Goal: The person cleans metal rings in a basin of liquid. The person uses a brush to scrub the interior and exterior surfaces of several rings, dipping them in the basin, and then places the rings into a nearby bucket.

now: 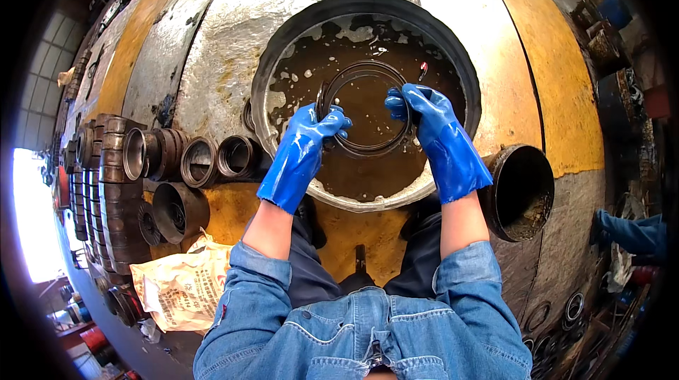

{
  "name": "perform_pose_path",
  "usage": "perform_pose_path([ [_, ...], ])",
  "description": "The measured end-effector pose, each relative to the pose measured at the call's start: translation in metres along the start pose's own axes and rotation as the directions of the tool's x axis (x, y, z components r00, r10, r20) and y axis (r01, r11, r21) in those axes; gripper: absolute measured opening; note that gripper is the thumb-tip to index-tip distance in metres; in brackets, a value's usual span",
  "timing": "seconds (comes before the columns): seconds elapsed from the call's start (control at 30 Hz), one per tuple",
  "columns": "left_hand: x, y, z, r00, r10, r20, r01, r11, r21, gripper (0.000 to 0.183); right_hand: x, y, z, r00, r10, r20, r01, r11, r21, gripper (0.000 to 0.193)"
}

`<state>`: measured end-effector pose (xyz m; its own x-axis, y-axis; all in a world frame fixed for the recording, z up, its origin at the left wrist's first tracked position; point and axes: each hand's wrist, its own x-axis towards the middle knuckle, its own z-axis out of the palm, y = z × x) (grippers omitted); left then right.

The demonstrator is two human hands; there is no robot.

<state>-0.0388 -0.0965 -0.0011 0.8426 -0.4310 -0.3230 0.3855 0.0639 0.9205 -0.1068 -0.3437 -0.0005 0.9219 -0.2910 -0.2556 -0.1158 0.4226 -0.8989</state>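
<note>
Both my hands wear long blue rubber gloves and hold a dark, thin-walled metal ring (368,65) upright enough that I look through its opening. My left hand (315,127) grips the ring's left side, thumb and fingers closed around it. On the opposite side, my right hand (426,112) has its fingers curled over the rim. Beneath the ring is a wide round black tub (263,90) of murky brown water (368,176), with patches of foam afloat. Whether the ring's lower edge touches the water I cannot tell. A small red-and-white object (423,68) shows near the tub's far right side.
Left of the tub stand several metal rings (199,160), a short cylinder (180,211) and long stacks of rings (117,189). A printed paper bag (184,288) lies nearer me. An open metal cylinder (520,192) stands right of the tub. Blue cloth (633,231) shows far right.
</note>
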Motion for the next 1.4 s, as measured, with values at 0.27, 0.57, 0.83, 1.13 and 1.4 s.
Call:
perform_pose_path([
  [0.27,0.004,-0.008,0.017,0.995,-0.025,0.095,0.038,0.989,-0.143,0.027,0.02,0.009,-0.017,0.987,0.049,-0.153,-0.015,0.976,0.218,0.03],
  [0.57,-0.004,-0.004,0.016,0.998,0.0,0.067,0.015,0.977,-0.215,0.036,0.005,-0.003,0.005,0.965,-0.166,-0.204,0.161,0.986,-0.042,0.031],
  [0.83,-0.002,-0.004,0.005,0.995,0.037,0.095,-0.018,0.982,-0.188,0.042,0.009,0.001,0.006,0.965,-0.136,-0.226,0.138,0.99,-0.003,0.031],
  [1.13,-0.002,-0.003,-0.001,0.996,0.043,0.075,-0.028,0.982,-0.186,0.039,0.014,0.002,0.009,0.948,-0.085,-0.308,0.109,0.992,0.064,0.032],
  [1.4,0.016,-0.01,-0.029,0.995,-0.036,0.088,0.064,0.938,-0.341,0.037,0.02,-0.01,-0.003,0.911,-0.236,-0.338,0.264,0.964,0.041,0.035],
])
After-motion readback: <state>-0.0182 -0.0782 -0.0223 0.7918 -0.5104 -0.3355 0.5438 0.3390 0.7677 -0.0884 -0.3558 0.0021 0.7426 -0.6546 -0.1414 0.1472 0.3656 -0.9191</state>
